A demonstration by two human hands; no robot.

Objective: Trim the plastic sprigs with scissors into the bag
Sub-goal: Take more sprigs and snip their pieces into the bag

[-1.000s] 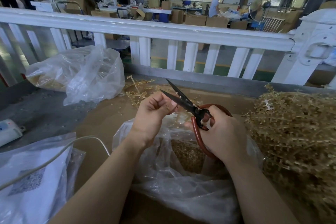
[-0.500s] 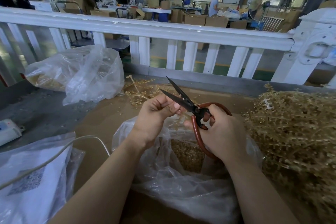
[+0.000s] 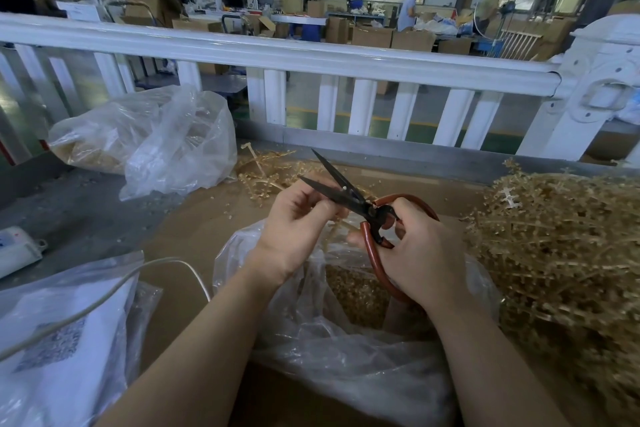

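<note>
Sprig (image 3: 337, 230) mostly hidden by left hand (image 3: 294, 229); pile (image 3: 561, 253) cut off rt edge

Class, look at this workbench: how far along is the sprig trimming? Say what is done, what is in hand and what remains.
Done: the open bag below the hands already holds a layer of trimmed bits. In hand: the left hand pinches a sprig at the open blades of the scissors, which the right hand grips by the red handles. Left: a big pile of sprigs on the right looks uncut.
</note>
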